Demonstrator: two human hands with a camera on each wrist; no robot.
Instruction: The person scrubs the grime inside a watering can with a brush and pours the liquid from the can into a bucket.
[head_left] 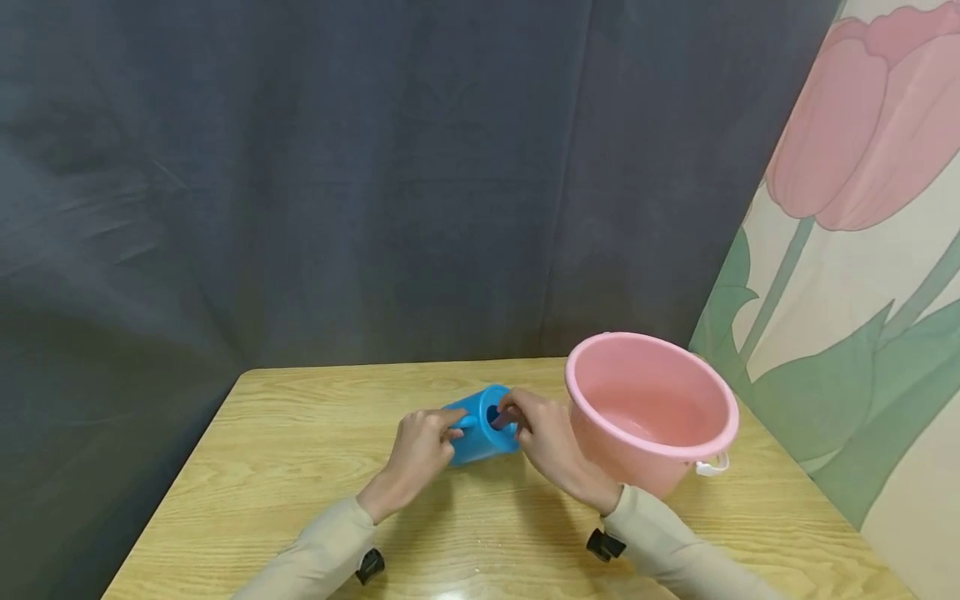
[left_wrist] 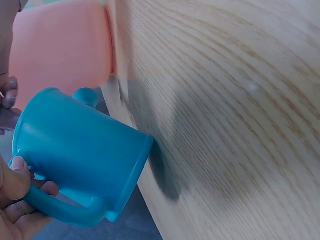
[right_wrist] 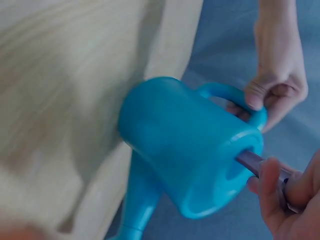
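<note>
A blue watering can is tilted over the table, its round filling hole toward the right. My left hand grips its handle, the thumb lying on top. Between the fingers of my right hand is a slim purple-brown thing, one end of it inside the hole; its kind cannot be made out. The can's spout points away from the handle side. Whether the can's base touches the table is unclear. What lies inside the can is hidden.
To the right stands a large pink bucket with a white handle grip, close to my right hand. The wooden table bears a few small drops near its front. A dark curtain hangs behind, and a tulip-patterned wall is at the right.
</note>
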